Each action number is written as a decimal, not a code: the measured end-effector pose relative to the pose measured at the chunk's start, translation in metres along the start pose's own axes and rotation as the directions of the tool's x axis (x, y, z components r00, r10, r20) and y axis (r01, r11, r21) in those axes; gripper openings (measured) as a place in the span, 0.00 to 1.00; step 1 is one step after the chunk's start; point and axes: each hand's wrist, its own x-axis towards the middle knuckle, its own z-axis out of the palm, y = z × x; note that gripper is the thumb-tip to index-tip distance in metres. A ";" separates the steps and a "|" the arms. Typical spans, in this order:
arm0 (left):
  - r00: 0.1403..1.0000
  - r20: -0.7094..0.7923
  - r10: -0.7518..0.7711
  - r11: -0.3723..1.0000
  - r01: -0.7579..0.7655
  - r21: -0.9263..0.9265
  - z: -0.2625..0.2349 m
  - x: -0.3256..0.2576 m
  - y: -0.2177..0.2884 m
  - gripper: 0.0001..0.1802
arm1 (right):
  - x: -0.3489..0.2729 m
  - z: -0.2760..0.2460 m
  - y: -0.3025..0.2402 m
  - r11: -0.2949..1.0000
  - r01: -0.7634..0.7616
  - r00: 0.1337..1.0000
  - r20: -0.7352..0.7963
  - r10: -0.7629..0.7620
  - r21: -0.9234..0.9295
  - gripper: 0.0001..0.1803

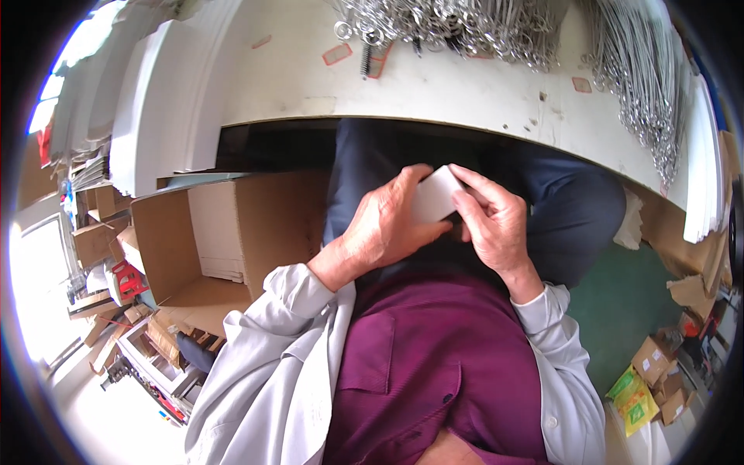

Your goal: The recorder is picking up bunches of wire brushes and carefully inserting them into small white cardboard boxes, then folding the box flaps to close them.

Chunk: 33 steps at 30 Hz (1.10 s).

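Above my lap, both hands are closed around a small white box [436, 195], which is held tilted. My left hand [385, 222] grips it from the left, with the thumb along its near edge and the fingers at its far side. On the other side, my right hand [493, 226] pinches its right edge between thumb and index finger. The fingers hide part of the box, so I cannot tell whether its end is folded shut.
Beyond my knees stands a white table [434, 93], with a heap of metal rods with ringed ends [473, 27] and another bundle of rods [643, 93]. White flat cartons [167, 101] are stacked at left, above an open cardboard box [221, 240]. A yellow-green bag [634, 399] lies lower right.
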 end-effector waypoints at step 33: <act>0.938 -0.191 -0.291 0.851 0.162 -0.499 -0.149 -0.028 -0.019 0.19 | 0.071 -0.040 -0.036 0.872 0.314 0.897 -0.182 -0.402 -0.376 0.12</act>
